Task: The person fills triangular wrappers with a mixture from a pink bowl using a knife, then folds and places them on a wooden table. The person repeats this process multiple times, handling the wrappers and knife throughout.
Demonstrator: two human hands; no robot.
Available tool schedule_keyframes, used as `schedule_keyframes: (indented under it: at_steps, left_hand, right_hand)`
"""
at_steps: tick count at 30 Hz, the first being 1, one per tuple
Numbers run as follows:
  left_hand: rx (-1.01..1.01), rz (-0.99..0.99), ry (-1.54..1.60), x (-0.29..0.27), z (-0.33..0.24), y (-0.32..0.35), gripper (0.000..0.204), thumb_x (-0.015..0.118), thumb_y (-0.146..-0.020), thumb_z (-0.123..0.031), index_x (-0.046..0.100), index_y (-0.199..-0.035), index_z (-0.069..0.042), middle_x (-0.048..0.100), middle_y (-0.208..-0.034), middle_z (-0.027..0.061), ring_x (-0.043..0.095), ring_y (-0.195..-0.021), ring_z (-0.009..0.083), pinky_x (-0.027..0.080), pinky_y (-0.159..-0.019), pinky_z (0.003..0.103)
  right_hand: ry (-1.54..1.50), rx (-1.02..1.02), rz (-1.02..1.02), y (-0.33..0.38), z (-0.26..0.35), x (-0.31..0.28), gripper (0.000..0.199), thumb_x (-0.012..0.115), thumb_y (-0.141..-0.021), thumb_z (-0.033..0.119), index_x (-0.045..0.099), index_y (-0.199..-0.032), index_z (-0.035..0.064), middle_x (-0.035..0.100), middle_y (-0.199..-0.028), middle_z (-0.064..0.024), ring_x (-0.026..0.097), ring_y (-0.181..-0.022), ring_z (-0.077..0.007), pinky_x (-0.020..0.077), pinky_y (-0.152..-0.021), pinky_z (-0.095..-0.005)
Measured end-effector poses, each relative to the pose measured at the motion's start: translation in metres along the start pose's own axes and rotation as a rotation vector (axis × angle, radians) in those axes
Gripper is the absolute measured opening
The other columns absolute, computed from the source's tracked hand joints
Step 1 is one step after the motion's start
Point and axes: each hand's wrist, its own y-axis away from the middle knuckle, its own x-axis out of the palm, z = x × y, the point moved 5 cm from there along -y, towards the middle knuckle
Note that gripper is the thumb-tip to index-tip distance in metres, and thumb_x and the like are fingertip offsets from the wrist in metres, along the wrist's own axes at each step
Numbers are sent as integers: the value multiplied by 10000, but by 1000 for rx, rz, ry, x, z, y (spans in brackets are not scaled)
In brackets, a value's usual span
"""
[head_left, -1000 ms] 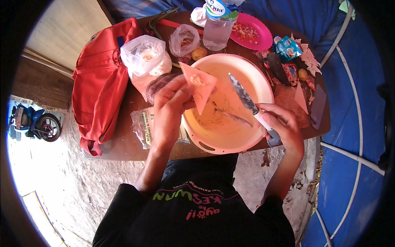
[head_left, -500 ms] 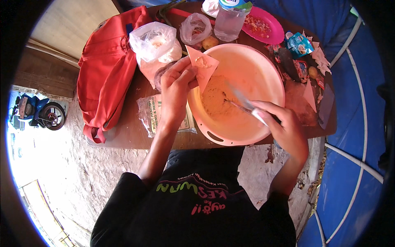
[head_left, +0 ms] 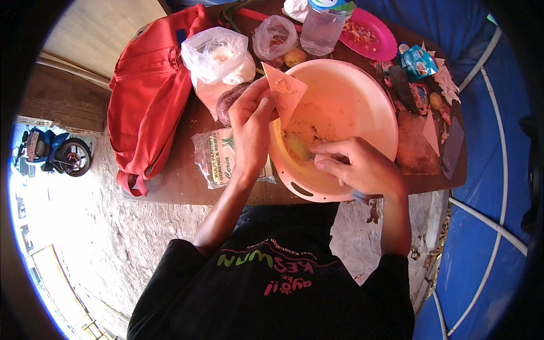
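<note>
A large pink plastic basin (head_left: 368, 96) with yellowish filling (head_left: 309, 127) stands on the brown table. My left hand (head_left: 252, 122) holds a pale triangular folded wrapper (head_left: 283, 93) open over the basin's left rim, a bit of filling inside it. My right hand (head_left: 357, 167) reaches down into the basin, gripping a metal utensil whose handle end (head_left: 360, 198) sticks out below the palm; its working end is buried in the filling and mostly hidden.
A red bag (head_left: 150, 93) lies at the table's left. Clear plastic bags (head_left: 218, 56), a water bottle (head_left: 323, 25) and a pink plate (head_left: 371, 37) sit behind the basin. A printed packet (head_left: 221, 156) lies under my left wrist. Small packets and a dark board (head_left: 416, 141) are at right.
My right hand has brought the utensil down from above the basin into the filling. My left hand keeps the wrapper at the basin's left rim.
</note>
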Motion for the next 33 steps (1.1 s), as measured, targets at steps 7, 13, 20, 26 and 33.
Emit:
schedule_keyframes:
  at_steps: [7, 13, 20, 26, 33]
  left_hand:
    - [10, -36, -94, 0, -3, 5, 351, 464, -989, -40, 544, -1301, 99, 672, -1163, 132, 650, -1027, 156, 527, -908, 287]
    - [6, -70, 10, 0, -6, 7, 338, 474, -989, -57, 563, -1282, 86, 672, -1143, 123, 651, -1010, 154, 525, -895, 277]
    - [-112, 38, 76, -5, -8, 1, 338, 494, -984, -94, 594, -1270, 56, 681, -1123, 104, 668, -984, 148, 534, -880, 283]
    - [-317, 281, 13, 11, -2, 12, 336, 530, -974, -98, 621, -1252, 67, 701, -1038, 75, 665, -885, 108, 530, -800, 248]
    - [-424, 369, 96, 18, -6, 16, 312, 562, -956, -71, 633, -1225, 70, 705, -995, 51, 648, -819, 72, 515, -743, 220]
  right_hand:
    - [-276, 219, 12, 5, -10, 10, 360, 628, -978, 233, 646, -1172, -69, 666, -765, -87, 612, -609, -117, 477, -558, -293]
    - [-524, 256, -97, 2, -15, 10, 358, 655, -973, 229, 636, -1210, -39, 621, -720, -39, 552, -533, -78, 420, -480, -245]
    - [-385, 155, -334, 33, -7, -28, 301, 659, -947, 142, 626, -1191, -31, 625, -799, -26, 548, -619, -48, 429, -542, -204]
    - [-89, -138, -600, 57, 15, -52, 316, 689, -880, 3, 664, -1192, -38, 694, -925, -65, 622, -738, -95, 508, -652, -268]
    - [304, -223, -639, 61, 28, -47, 387, 686, -846, -43, 706, -1216, 70, 649, -886, -99, 654, -791, -183, 513, -700, -302]
